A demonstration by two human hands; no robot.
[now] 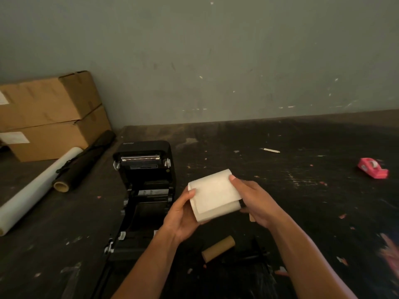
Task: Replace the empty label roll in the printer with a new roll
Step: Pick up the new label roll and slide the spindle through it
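Nearest: empty core [218, 248] lying on its side on the worktop [302, 190], near edge, between the two forearms. Brown cardboard tube, no labels left on it. Judged to be the spent roll, already out of the printer and parked close by, out of the way. A dark object lies just right of it; too dim to identify.

Far left: two stacked boxes [47, 113] against the wall. In front of them a clear film roll [36, 186] and a dark roll [84, 162], lying side by side at a slant. Not part of this task.

Printer [144, 190], left of centre: black, lid swung back and open, roll bay exposed and dark. Bay appears to hold nothing, though it is too dim to be sure.

Left hand [183, 214]: fingers curled under the left end of the new roll [214, 195], thumb on top. Right hand [252, 201]: gripping the right end, thumb pressed on the top edge. New roll held off the worktop, just right of the open bay, axis crosswise. The outer label wrap faces up, loose edge toward the near side. Holding by the ends probably keeps the wrap from unwinding and lines the roll up for dropping into the bay.

Far right: pink tape dispenser [373, 168], well apart from the work.
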